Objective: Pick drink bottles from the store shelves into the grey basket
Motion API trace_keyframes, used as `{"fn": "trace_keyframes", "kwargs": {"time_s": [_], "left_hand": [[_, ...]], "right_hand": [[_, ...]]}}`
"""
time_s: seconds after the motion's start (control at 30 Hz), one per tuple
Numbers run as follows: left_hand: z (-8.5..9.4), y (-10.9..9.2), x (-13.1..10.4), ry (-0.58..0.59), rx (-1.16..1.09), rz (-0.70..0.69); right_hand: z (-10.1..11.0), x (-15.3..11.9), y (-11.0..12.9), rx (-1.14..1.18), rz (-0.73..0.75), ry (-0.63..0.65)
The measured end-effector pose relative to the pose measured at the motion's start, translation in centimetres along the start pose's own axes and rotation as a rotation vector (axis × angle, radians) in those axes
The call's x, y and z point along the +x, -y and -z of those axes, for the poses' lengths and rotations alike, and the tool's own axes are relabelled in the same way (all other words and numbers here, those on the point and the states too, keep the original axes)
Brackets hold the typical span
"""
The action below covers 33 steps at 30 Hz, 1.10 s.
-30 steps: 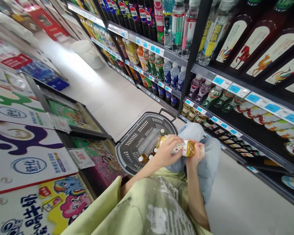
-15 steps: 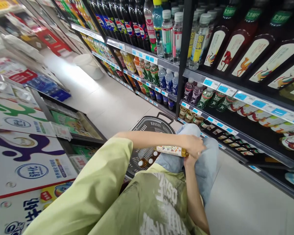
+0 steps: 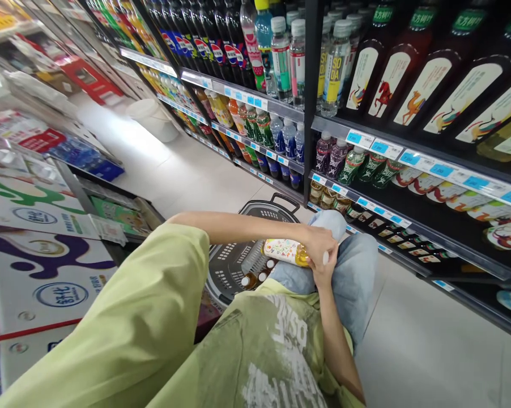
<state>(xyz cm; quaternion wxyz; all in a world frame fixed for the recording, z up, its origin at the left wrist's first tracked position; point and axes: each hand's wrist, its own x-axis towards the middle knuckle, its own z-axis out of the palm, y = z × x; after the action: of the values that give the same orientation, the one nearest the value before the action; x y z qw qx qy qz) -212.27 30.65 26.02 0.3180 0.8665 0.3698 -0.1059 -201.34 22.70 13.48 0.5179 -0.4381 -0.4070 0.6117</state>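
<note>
Across the right side of the dark basket (image 3: 225, 262), as the head view shows it, a labelled bottle (image 3: 281, 251) of yellow liquid lies on its side, pointing toward the jeans-clad knees (image 3: 357, 272). The left hand (image 3: 317, 239) has its grip wrapped over the bottle's right end; the right hand (image 3: 324, 272) has its grip closed around that same end, a white cap (image 3: 326, 258) showing among the fingers. Inside the basket sit white-capped bottles (image 3: 249, 280). Drink shelves (image 3: 425, 167) run right of the basket, printed cartons (image 3: 47, 277) left, and a white bucket (image 3: 156, 120) beyond.

One held bottle (image 3: 281, 251), one basket (image 3: 226, 255)
</note>
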Motion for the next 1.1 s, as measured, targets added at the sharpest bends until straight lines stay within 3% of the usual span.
{"fn": "trace_keyframes", "kwargs": {"time_s": [0.07, 0.1, 0.23, 0.37, 0.47, 0.67, 0.83, 1.1], "left_hand": [[0.5, 0.7, -2.3, 0.016, -0.02, -0.02], [0.6, 1.3, -3.7, -0.035, -0.027, 0.017], [-0.6, 5.4, -9.3, -0.281, -0.071, 0.325], [-4.6, 9.7, -13.2, -0.439, -0.227, 0.612], [-8.3, 11.8, -14.0, -0.507, -0.296, 0.771], [-14.0, 16.1, -14.1, -0.405, -0.252, 0.888], [-18.9, 19.5, -16.0, -0.279, -0.271, 0.974], [-27.5, 20.7, -16.8, -0.208, -0.43, 1.085]], "right_hand": [[0.0, -0.2, -0.1, 0.058, -0.02, 0.042], [0.1, -0.2, -0.2, 0.084, -0.035, 0.053], [1.1, 0.0, -0.9, 0.065, -0.089, -0.046], [2.0, 0.3, -1.8, -0.001, -0.113, -0.124], [2.2, 0.4, -2.2, -0.048, -0.119, -0.13], [2.6, 0.5, -2.6, -0.128, -0.117, -0.152], [2.7, 0.6, -2.9, -0.188, -0.094, -0.209], [2.8, 0.8, -3.2, -0.262, -0.081, -0.199]]}}
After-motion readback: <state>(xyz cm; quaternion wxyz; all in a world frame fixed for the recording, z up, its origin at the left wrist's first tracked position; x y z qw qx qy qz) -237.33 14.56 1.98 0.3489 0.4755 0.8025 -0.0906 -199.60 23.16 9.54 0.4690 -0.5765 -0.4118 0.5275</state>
